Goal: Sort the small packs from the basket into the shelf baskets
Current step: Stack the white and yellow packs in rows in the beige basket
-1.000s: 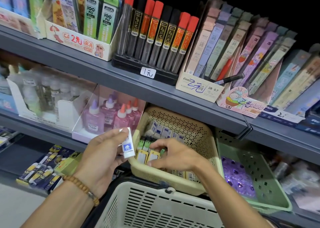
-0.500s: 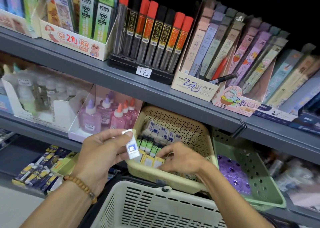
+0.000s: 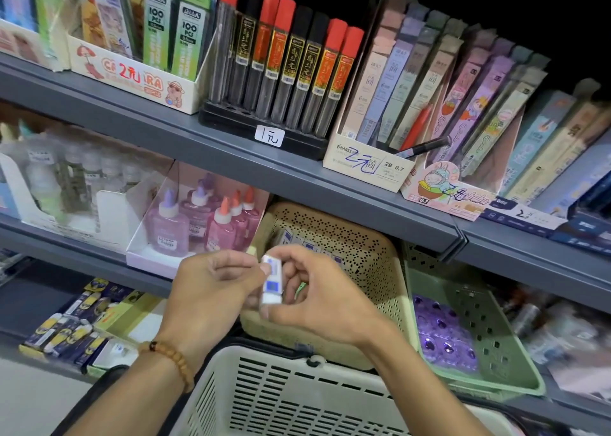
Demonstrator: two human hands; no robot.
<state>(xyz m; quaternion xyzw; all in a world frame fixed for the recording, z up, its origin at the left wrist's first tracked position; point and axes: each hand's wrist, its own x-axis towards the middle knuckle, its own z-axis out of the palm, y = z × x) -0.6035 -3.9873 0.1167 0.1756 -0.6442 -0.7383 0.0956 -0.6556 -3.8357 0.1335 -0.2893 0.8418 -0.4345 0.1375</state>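
I'm holding a small white pack upright in front of the beige shelf basket, and both my hands are on it. My right hand is curling around it: the thumb is pressing up under its bottom end, the forefinger is hooking over its top, and the other fingers are folding in loosely behind. My left hand is meeting it from the other side, fingertips closing in a pinch against the pack's upper edge, the rest of the fingers bending in toward the palm. A bead bracelet is sitting on that wrist.

The pack is hanging just in front of the beige shelf basket's near wall, above its rim, not yet inside it. Deeper in that basket I'm seeing a row of similar white-and-blue packs. Just below it is the white carry basket, its slatted wall facing me. To the right of the beige basket, touching it, is a green shelf basket with purple items in it. To its left, pink glue bottles are standing in a box.
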